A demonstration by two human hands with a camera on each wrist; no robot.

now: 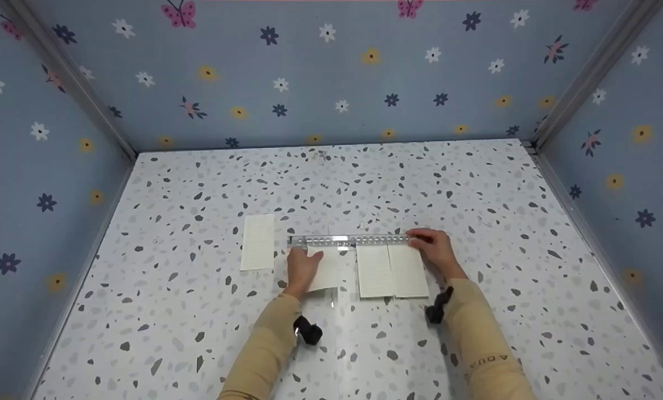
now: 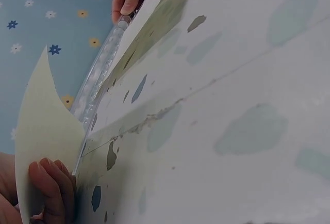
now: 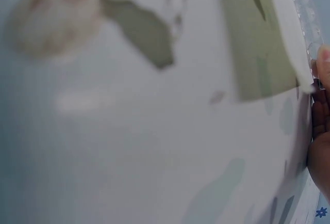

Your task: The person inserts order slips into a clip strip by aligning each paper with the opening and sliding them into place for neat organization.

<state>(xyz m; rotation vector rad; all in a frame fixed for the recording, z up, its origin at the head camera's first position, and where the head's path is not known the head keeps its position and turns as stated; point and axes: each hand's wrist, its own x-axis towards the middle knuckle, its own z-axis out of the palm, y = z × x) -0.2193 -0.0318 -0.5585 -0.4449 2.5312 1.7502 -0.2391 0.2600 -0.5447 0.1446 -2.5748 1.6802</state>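
Observation:
A clear plastic ruler [image 1: 340,240] with a row of round shapes along it runs across the tops of the pale paper pieces. My right hand [image 1: 436,250] pinches its right end between thumb and fingers. At the other end, my left hand [image 1: 302,269] holds a cream paper piece [image 1: 325,272], thumb toward the ruler. The left wrist view shows this paper [image 2: 46,126] standing up from the table, with curled fingers [image 2: 51,190] against it. Two more paper pieces, one left [image 1: 375,272] and one right [image 1: 410,272], lie side by side below the ruler.
A separate narrow paper strip [image 1: 258,243] lies left of the ruler. The white speckled tabletop [image 1: 198,311] has a seam running toward the front. Blue flowered panels [image 1: 331,72] stand along the back and both sides.

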